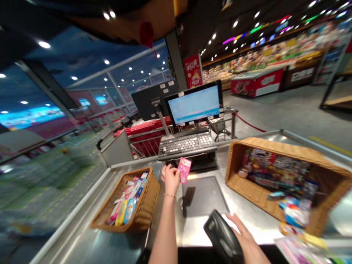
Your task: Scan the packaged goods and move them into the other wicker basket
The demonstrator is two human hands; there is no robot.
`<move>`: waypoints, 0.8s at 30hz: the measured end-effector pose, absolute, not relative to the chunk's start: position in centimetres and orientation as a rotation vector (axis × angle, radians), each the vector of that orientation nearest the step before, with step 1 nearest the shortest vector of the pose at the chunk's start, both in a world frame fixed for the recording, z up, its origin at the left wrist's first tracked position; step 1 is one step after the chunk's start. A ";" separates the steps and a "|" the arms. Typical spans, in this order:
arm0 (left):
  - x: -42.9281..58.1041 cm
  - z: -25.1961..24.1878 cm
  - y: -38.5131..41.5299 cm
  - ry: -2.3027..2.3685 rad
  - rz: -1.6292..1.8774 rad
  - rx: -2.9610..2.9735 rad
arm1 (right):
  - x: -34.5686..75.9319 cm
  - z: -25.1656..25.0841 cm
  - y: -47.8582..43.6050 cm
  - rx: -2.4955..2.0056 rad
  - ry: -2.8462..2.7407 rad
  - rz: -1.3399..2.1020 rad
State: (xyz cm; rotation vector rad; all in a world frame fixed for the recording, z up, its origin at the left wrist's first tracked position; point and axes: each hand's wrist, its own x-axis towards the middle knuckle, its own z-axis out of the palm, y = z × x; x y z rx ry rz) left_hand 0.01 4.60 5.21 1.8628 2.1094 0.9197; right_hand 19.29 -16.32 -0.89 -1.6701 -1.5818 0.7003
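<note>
My left hand (171, 179), with a bracelet at its wrist, pinches a small pink packet (184, 170) by its left edge. The packet is upright above the far left corner of the grey counter plate (205, 194); its exact contents cannot be made out. At the lower right, my right hand (244, 234) grips a black handheld barcode scanner (221, 234), with part of its fingers hidden behind it. Left of my left hand, a wicker basket (155, 192) holds several small packaged goods. On the right, a larger wicker basket (286, 143) lies tilted, with many packaged items inside.
A keyboard (188, 144) and a lit monitor (195, 104) stand at the back of the metal counter (101, 242). Colourful packages (299, 247) lie at the near right edge. Beyond are a metal railing, a red freezer (257, 82) and stocked shelves.
</note>
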 end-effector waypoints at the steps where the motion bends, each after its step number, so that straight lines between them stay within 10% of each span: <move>1: -0.1 5.2 4.6 2.110 0.923 1.863 | 19.3 -0.8 -16.3 -1.675 -1.575 0.709; 24: -4.2 3.8 5.0 2.175 1.034 1.804 | 17.4 1.0 -16.4 -1.710 -1.905 0.615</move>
